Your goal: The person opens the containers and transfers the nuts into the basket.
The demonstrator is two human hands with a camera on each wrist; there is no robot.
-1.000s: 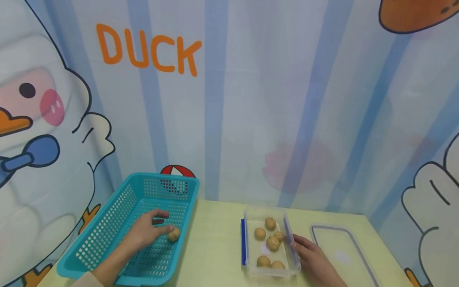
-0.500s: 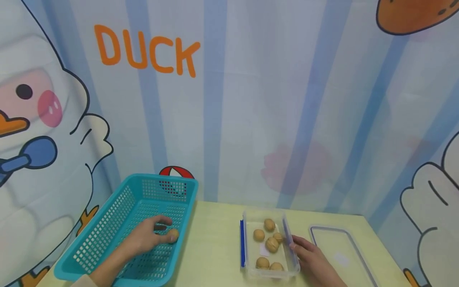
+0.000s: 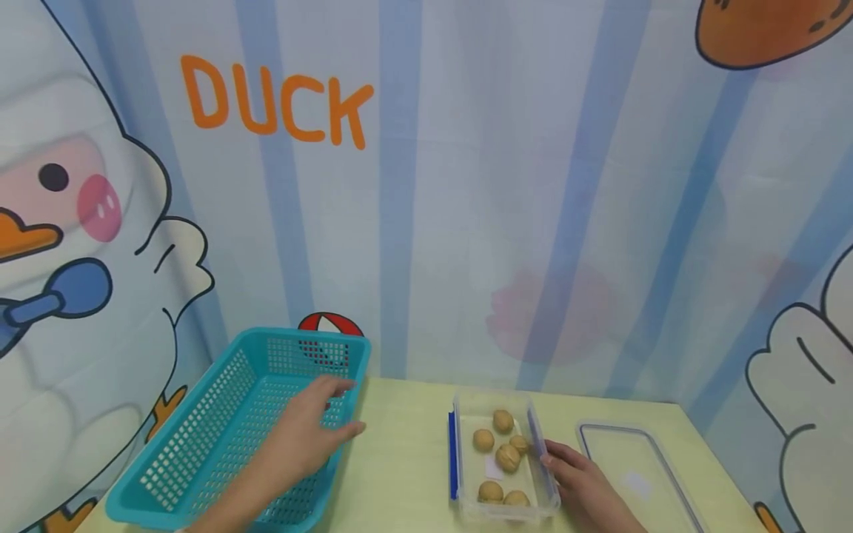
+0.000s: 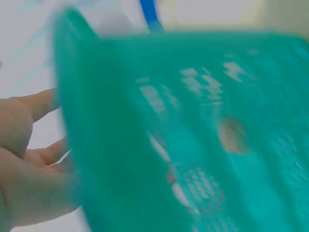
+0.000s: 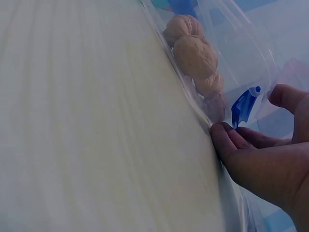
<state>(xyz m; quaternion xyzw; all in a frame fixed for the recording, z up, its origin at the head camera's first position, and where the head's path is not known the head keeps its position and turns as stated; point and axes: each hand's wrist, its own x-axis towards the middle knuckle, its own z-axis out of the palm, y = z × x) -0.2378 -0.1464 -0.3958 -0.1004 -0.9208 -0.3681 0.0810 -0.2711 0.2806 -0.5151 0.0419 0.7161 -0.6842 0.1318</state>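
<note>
My left hand (image 3: 309,429) is above the right side of a teal plastic basket (image 3: 246,422), thumb and forefinger spread apart. Nothing shows in the gap between them, but the other fingers are mostly hidden. In the left wrist view the basket wall covers the fingertips, and a blurred brown round thing (image 4: 234,135) shows inside the basket. On the table, my right hand (image 3: 586,481) holds the right side of a clear plastic box (image 3: 496,511) with its fingertips. Several walnuts (image 3: 509,457) lie in the box; in the right wrist view, walnuts (image 5: 195,55) show through its wall.
A clear lid (image 3: 640,451) with a grey-blue rim lies on the pale yellow table (image 3: 406,444) right of the box. Blue latches (image 3: 453,455) hang at the box's left side. A striped curtain (image 3: 460,222) with duck drawings closes off the back.
My left hand was at a walnut near the basket's right wall; it has risen and moved right, over the rim. That walnut no longer shows in the head view. The right hand stays put.
</note>
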